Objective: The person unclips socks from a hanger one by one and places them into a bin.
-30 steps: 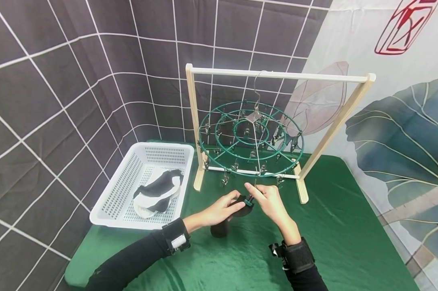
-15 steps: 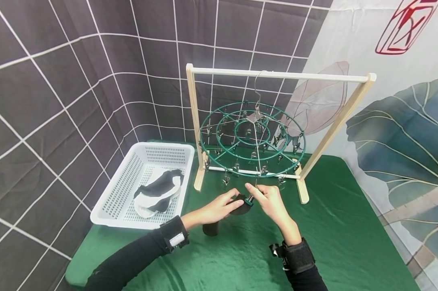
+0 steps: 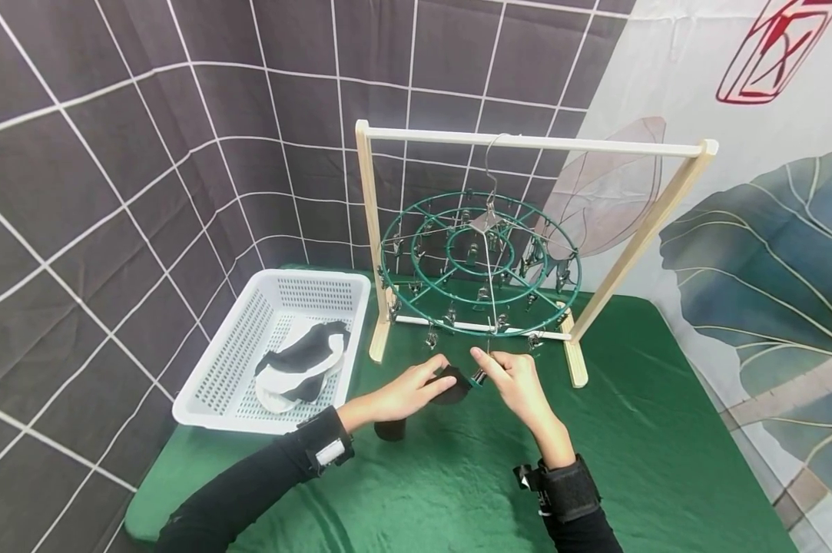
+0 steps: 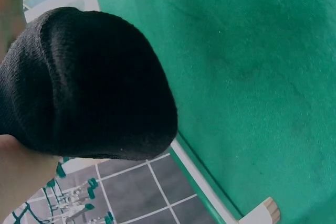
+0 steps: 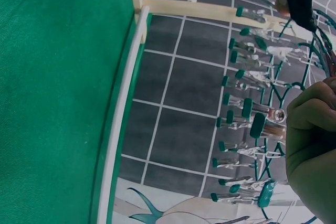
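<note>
My left hand (image 3: pixel 412 393) pinches a black sock (image 3: pixel 452 386) near one end, low over the green table; the sock's rounded other end (image 3: pixel 390 430) hangs below the wrist. In the left wrist view the sock (image 4: pixel 105 87) fills much of the picture. My right hand (image 3: pixel 515 384) pinches a metal clip with green tips (image 3: pixel 478 378) below the front rim of the round green clip hanger (image 3: pixel 416 307). The sock's edge is close to the clip's tips; whether they touch I cannot tell. In the right wrist view the right hand (image 5: pixel 315 124) partly hides the clip.
The hanger hangs by a hook from a wooden rack (image 3: pixel 540 144), with several clips around its rings. At left, a white perforated basket (image 3: pixel 208 411) holds black and white socks (image 3: pixel 301 357). A grey tiled-pattern cloth (image 3: pixel 180 153) stands behind the green table (image 3: pixel 664 430).
My left hand has drawn the sock a little to the left, away from the clip's tips. The right hand has stayed nearly still on the clip.
</note>
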### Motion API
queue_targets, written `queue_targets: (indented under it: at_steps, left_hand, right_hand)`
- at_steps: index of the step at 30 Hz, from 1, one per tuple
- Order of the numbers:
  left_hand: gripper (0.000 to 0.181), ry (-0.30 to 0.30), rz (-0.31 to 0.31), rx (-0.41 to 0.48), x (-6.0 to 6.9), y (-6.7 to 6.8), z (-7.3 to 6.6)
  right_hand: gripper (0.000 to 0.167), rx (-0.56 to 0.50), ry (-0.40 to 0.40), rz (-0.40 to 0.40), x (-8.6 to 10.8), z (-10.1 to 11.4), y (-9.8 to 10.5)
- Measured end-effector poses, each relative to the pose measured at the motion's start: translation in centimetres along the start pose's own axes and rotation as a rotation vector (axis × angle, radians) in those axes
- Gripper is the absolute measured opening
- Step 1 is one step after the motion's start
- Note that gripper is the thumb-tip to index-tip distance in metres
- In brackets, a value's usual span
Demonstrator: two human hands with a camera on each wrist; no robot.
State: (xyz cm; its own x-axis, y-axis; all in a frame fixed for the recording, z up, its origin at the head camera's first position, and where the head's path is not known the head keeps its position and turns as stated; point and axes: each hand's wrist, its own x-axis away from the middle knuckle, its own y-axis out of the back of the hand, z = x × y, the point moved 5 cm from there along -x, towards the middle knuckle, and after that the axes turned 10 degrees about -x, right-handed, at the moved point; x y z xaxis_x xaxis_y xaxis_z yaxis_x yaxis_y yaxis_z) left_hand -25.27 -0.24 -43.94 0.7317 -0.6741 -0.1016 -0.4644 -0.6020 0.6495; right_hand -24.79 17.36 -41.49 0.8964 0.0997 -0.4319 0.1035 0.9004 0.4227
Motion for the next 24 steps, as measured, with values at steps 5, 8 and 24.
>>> queue_targets:
  at_steps: [5,8,24]
  left_hand:
    - [0.018,-0.008,-0.008,-0.147,0.2,2.4,-0.1]
    - [0.02,-0.006,-0.016,-0.316,0.5,5.0,-0.2]
    - [0.059,0.507,0.014,-0.659,3.2,14.0,11.9]
  right_hand:
    - [0.055,-0.015,0.003,-0.015,0.1,-0.1,0.2]
    - [0.055,-0.021,-0.006,-0.024,0.1,-0.2,0.3]
    - [0.055,-0.033,-0.008,-0.032,0.2,-0.2,0.4]
